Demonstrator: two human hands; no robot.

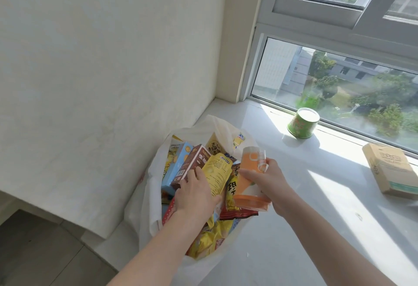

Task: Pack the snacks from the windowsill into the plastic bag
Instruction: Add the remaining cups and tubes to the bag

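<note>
A white plastic bag (144, 197) stands open at the left end of the windowsill (316, 217), stuffed with several snack boxes and packets. My left hand (194, 193) reaches into the bag and grips a yellow packet (218, 173) beside a brown box (192, 164). My right hand (271, 184) holds an orange and white snack pack (250, 177) over the bag's right rim. A green tub (302, 124) stands on the sill by the window. A tan cardboard box (391, 168) lies at the far right.
A white wall (101, 70) rises to the left of the bag. The window glass (339, 82) runs along the back of the sill. Grey floor tiles (45, 251) show at lower left, below the sill's edge.
</note>
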